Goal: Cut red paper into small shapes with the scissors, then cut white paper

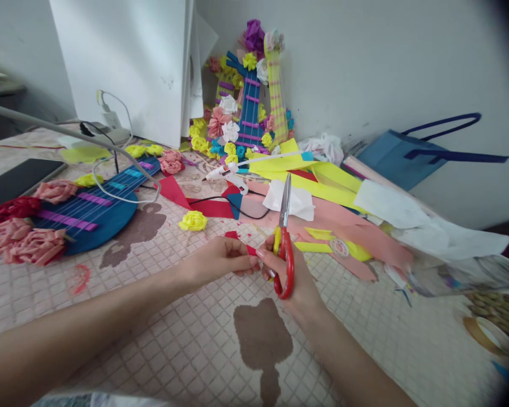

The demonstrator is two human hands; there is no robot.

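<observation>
Over the middle of the table, my left hand (pixel 224 255) is closed, pinching a small strip of red paper (pixel 231 234) between thumb and fingers. My right hand (pixel 294 282) is closed around red-handled scissors (pixel 285 240), whose blades point up and away from me. Its thumb and fingertips also touch the right end of the red strip, close to my left fingertips. Part of the strip is hidden behind my fingers. A yellow paper flower (pixel 193 220) lies just beyond my left hand.
A blue paper guitar (pixel 106 223) with pink flowers (pixel 38 246) lies left, beside a dark phone or tablet (pixel 19 181). A white glue gun (pixel 227 174), yellow strips (pixel 305 183) and pink paper (pixel 343 223) lie ahead. Tape (pixel 487 336) and a blue bag (pixel 402 158) are right. A white cable (pixel 146 200) arches over the guitar.
</observation>
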